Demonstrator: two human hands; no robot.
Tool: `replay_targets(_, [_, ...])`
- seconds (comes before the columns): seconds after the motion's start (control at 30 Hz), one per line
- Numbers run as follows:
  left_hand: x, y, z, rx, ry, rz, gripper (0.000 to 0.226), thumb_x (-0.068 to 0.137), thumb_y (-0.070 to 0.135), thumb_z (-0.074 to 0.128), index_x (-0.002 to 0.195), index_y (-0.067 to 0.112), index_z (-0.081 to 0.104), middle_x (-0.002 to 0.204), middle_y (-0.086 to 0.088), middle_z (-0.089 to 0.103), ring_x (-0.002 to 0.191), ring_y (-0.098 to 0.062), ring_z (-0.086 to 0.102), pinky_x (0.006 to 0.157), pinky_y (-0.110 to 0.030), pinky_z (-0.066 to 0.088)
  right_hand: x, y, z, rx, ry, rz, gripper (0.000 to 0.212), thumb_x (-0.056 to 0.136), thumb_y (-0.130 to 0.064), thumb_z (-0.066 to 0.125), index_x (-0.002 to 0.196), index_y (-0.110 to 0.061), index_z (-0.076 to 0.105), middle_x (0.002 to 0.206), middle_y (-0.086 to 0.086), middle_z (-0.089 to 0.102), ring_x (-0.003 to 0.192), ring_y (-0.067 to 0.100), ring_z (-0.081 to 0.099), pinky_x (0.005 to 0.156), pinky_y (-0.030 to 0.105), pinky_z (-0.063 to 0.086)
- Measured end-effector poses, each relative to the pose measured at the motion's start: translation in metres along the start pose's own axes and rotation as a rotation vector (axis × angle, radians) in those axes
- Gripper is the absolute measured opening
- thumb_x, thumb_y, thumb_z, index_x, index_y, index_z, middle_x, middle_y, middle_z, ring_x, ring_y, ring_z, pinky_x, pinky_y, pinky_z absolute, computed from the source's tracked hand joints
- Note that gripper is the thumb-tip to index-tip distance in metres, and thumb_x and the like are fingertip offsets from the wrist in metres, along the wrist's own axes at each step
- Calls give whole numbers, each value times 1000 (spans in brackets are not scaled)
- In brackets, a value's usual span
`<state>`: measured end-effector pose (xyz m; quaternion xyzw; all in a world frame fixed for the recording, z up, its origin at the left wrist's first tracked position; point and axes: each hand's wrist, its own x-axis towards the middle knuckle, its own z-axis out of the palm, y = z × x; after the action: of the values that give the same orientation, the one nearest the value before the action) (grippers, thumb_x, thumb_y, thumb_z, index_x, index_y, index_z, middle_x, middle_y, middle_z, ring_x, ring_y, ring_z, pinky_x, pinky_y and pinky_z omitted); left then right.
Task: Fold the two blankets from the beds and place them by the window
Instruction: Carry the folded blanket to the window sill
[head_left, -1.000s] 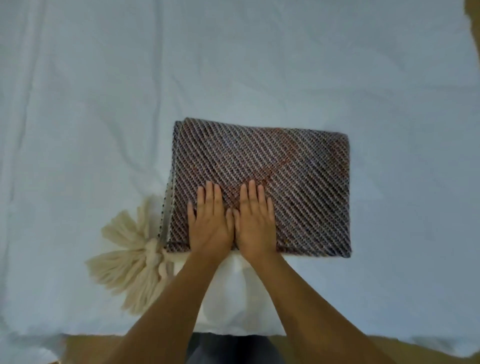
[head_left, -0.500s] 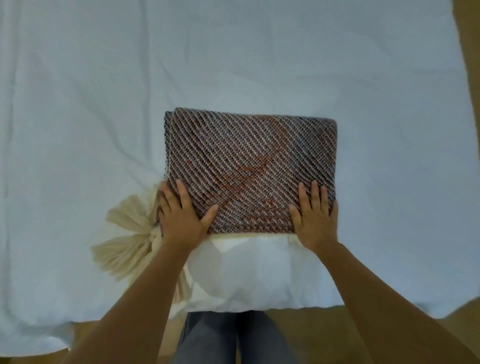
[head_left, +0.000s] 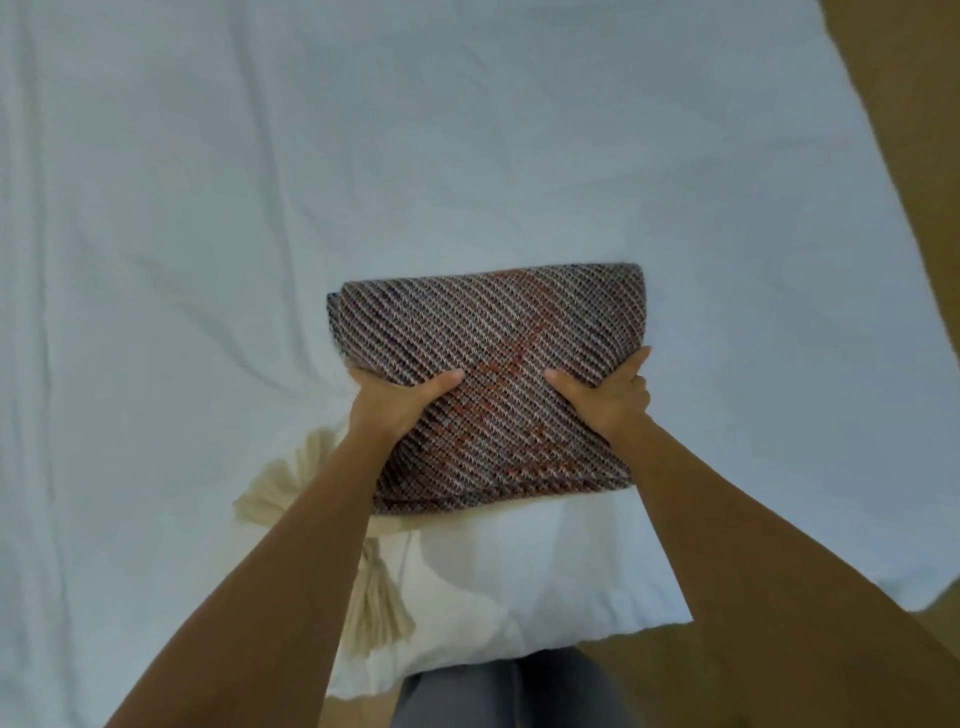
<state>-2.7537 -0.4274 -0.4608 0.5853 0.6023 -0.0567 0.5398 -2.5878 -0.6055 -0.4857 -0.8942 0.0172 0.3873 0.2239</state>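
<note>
A folded woven blanket (head_left: 498, 338), dark with pale diagonal stripes and an orange patch, is held up over the white bed (head_left: 260, 208). My left hand (head_left: 397, 400) grips its left side, thumb on top and fingers hidden underneath. My right hand (head_left: 608, 397) grips its right side the same way. Cream tassels (head_left: 379, 608) hang from the blanket's lower left corner. Only this one blanket is in view.
The white sheet spreads wide on the left and beyond the blanket. A brown floor (head_left: 909, 156) shows past the bed's right edge and at the bottom. My legs in grey trousers (head_left: 509, 696) stand against the bed's near edge.
My hands slid from the blanket's middle out to its sides, then curled round the edges. The blanket has come up off the sheet and toward me.
</note>
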Motion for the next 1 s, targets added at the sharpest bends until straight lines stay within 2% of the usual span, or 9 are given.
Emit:
replay_targets(0.07, [-2, 5, 6, -11, 21, 7, 140, 39, 60, 85, 145, 10, 9, 146, -8, 37, 131, -28, 40, 111, -42, 31, -3, -2, -4, 168, -51, -5, 134, 53, -65, 76, 146, -18, -8, 150, 15, 27, 134, 33, 33, 111, 49, 28])
replay_targets(0.13, [-6, 9, 11, -80, 14, 2, 123, 42, 50, 89, 141, 10, 28, 141, -6, 45, 124, -27, 47, 106, -42, 37, -8, -3, -17, 364, -118, 2, 114, 53, -51, 83, 142, -10, 25, 141, 12, 44, 123, 29, 48, 106, 43, 39])
replay_targets(0.2, [-15, 16, 14, -139, -5, -9, 91, 49, 38, 89, 127, 11, 50, 126, -3, 57, 103, -23, 58, 89, -35, 48, -17, -2, -32, 396, -158, -34, 93, 56, -41, 85, 132, -7, 44, 131, 11, 55, 112, 26, 56, 100, 41, 45])
replay_targets(0.27, [-31, 24, 23, -174, -52, 17, 64, 56, 28, 87, 111, 16, 58, 109, -1, 62, 80, -13, 59, 68, -24, 47, -27, 9, -51, 385, -126, -98, 78, 60, -36, 84, 125, -7, 51, 124, 8, 60, 105, 24, 60, 95, 38, 48])
replay_targets(0.33, [-54, 31, 38, -198, -98, 64, 53, 59, 23, 86, 105, 19, 59, 100, 1, 62, 75, -7, 58, 62, -20, 44, -42, 31, -76, 436, -87, -147, 61, 62, -34, 83, 114, -15, 56, 110, 0, 62, 92, 17, 62, 85, 32, 49])
replay_targets(0.43, [-95, 44, 70, -194, -182, 114, 43, 60, 21, 84, 98, 21, 63, 95, 3, 64, 79, -8, 61, 66, -22, 46, -66, 80, -117, 555, -21, -186, 43, 60, -36, 83, 91, -33, 53, 86, -18, 57, 76, -1, 56, 70, 20, 44])
replay_targets(0.6, [-179, 65, 152, -96, -361, 234, 33, 60, 24, 84, 84, 30, 61, 85, 14, 63, 76, -3, 62, 59, -16, 45, -110, 179, -193, 759, 88, -121, 35, 61, -29, 84, 81, -34, 56, 82, -22, 59, 74, -3, 59, 60, 13, 44])
replay_targets(0.77, [-259, 83, 244, 73, -530, 322, 42, 59, 27, 85, 96, 24, 64, 92, 8, 65, 83, -9, 64, 67, -23, 48, -154, 288, -259, 921, 214, -26, 46, 59, -26, 85, 99, -25, 61, 94, -10, 67, 84, 12, 66, 75, 29, 51])
replay_targets(1.0, [-348, 100, 375, 266, -747, 441, 41, 60, 29, 84, 94, 27, 61, 89, 11, 63, 81, -8, 62, 61, -21, 45, -197, 413, -330, 1115, 376, 76, 43, 62, -27, 85, 96, -26, 60, 92, -11, 67, 75, 6, 68, 58, 19, 51])
